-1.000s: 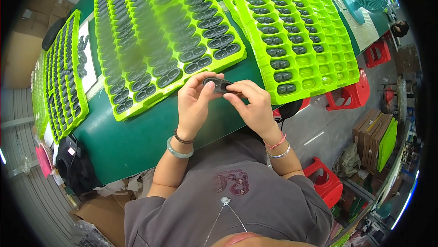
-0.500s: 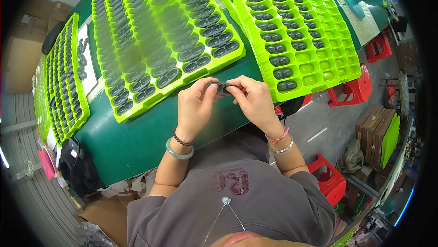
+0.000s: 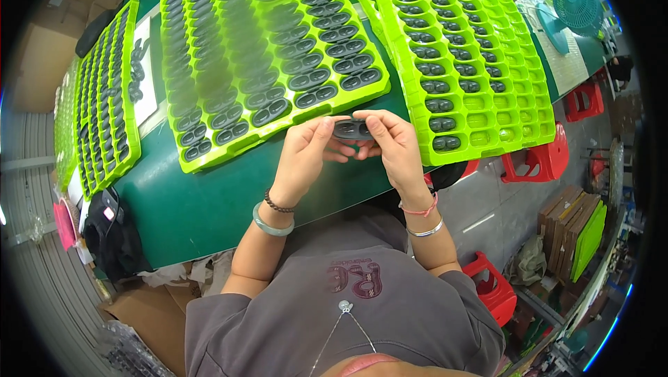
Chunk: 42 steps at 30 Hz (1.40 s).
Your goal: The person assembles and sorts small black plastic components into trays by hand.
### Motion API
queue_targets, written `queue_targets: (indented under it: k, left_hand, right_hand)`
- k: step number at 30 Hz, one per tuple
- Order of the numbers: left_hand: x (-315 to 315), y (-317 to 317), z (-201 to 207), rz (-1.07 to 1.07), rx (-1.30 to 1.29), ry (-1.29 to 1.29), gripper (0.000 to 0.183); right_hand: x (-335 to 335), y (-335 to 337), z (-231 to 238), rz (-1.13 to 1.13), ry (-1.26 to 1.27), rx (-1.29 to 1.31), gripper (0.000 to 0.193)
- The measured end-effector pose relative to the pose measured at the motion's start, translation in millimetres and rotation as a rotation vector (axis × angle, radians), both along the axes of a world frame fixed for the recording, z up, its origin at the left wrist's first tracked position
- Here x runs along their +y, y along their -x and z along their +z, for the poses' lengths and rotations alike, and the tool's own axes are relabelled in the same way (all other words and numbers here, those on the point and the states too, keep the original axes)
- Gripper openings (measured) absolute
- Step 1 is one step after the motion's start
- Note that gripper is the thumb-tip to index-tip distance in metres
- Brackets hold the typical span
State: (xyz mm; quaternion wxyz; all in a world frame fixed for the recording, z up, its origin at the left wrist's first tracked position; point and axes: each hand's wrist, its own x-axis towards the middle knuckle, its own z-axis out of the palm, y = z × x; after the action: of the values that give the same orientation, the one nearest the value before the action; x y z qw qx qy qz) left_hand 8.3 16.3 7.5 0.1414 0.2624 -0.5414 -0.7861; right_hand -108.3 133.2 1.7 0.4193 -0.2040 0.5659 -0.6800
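Two hands are sharing one small dark oval part (image 3: 351,129), which is being held in the air just above the near edge of the green worktop (image 3: 209,199), between the two big trays. Its long axis is lying roughly left to right across the person's body, so each end is pointing into one grip. The left hand (image 3: 306,151) is pinching the left end between thumb and fingertips, and the right hand (image 3: 393,144) is pinching the right end, its thumb lying on top of the part; both grips are clenched on it, neither one released. The part is sitting about midway between the hands, perhaps a touch nearer the right thumb.

Beyond the knuckles, the middle lime-green tray (image 3: 268,50) is lying up and to the left, its near rows already filled with similar dark parts. The right-hand lime-green tray (image 3: 480,64) is lying up and to the right, and its near corner is showing several unfilled pockets, just beside the right hand. A third, narrower tray (image 3: 104,98) is lying well apart at the far left of the worktop. Red stools (image 3: 539,161) are standing on the floor to the right.
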Motion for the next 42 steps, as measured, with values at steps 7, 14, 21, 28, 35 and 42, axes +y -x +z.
queue_targets:
  k: [7, 14, 21, 28, 35, 42]
  left_hand:
    - [-3, -7, 4, -0.008, -0.007, -0.008, 0.032]
    - [-5, -9, 2, -0.029, -0.096, 0.335, 0.022]
    - [8, -4, -9, 0.132, -0.150, 0.443, 0.019]
    - [-13, -11, 6, -0.126, -0.078, -0.064, 0.041]
    - [-18, -13, 6, -0.113, -0.050, -0.049, 0.042]
    - [-6, -11, -5, 0.069, -0.156, 0.526, 0.020]
  right_hand:
    - [-5, -6, -2, -0.022, 0.013, 0.055, 0.026]
    - [-1, -10, -7, -0.056, 0.028, 0.123, 0.022]
    - [-5, -13, -8, -0.068, 0.002, 0.353, 0.021]
    - [-10, -6, -5, -0.049, 0.004, 0.170, 0.030]
    - [-9, -1, -3, 0.017, 0.044, -0.064, 0.035]
    - [-10, -8, -6, 0.009, -0.079, 0.250, 0.017]
